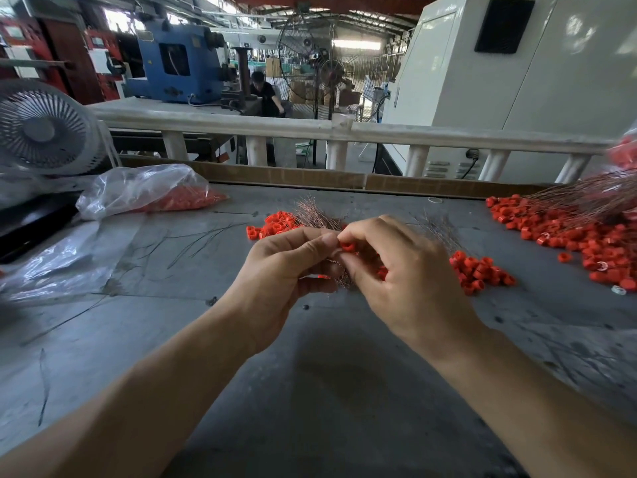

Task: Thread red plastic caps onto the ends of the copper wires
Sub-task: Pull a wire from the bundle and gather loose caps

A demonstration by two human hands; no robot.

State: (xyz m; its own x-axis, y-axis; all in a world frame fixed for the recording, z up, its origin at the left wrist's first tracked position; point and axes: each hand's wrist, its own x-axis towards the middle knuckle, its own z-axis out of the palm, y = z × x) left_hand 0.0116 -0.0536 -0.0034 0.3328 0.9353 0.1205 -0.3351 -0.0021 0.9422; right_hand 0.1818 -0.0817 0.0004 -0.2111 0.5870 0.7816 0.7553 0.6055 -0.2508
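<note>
From the head camera, no brand, label or lettering reads anywhere: the notices on the red panels far back are too small and blurred to make out. Both hands meet over the grey table (pixel 327 374), and that table is our landmark. The right hand (pixel 396 270) has its thumb and forefinger curled tight, pinching a single red cap (pixel 346 246) at the fingertips, with more red showing between its lower fingers, too hidden to tell what it is. The left hand (pixel 282 267) is curled as well, gripping a bundle of copper wires (pixel 315 215) whose free ends fan out above the knuckles toward the table's far edge; the lower stretch of the bundle is buried between the two palms. The pinched cap sits right against the left thumb tip, just beside the wires, though whether a wire has entered it cannot be told. Behind the hands on the table lies a small heap of caps (pixel 275 224), partly covered by the wires; another heap (pixel 479 270) lies just right of the right hand. At the table's right side a large spread of caps (pixel 586 243) lies under more copper strands (pixel 586 201), cut off by the frame. On the table's left, a clear plastic bag (pixel 148 191) holds more red pieces, and a white fan (pixel 41 129) stands at the left edge, partly cropped.
</note>
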